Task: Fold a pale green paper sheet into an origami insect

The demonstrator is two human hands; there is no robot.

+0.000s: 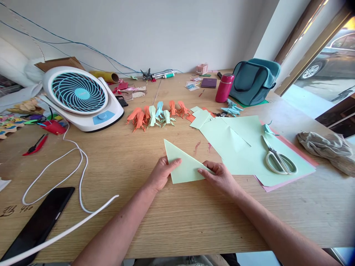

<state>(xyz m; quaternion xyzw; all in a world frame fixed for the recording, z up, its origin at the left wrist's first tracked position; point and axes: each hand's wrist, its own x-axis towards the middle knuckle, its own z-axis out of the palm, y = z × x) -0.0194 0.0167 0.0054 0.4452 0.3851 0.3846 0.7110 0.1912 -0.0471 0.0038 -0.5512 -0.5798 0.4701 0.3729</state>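
Note:
A pale green sheet of paper (pixel 186 168), folded into a triangle, is held between both hands over the wooden table. My left hand (pixel 164 171) pinches its left edge, thumb on the front face. At the right corner, my right hand (pixel 217 174) grips the paper with the thumb on top; its other fingers are partly hidden behind. Beyond the hands stands a row of folded paper figures in orange (pixel 139 119), light green (pixel 152 116) and blue (pixel 159 108). To the right, scissors (pixel 280 161) lie on large pale green sheets (pixel 240 159).
A white fan (pixel 80 94) stands at the left, its white cable (pixel 82 162) looping near a dark phone (pixel 39 221). At the back right are a magenta bottle (pixel 224 88) and a teal bag (pixel 253 82). A crumpled cloth (pixel 327 149) lies at the right edge.

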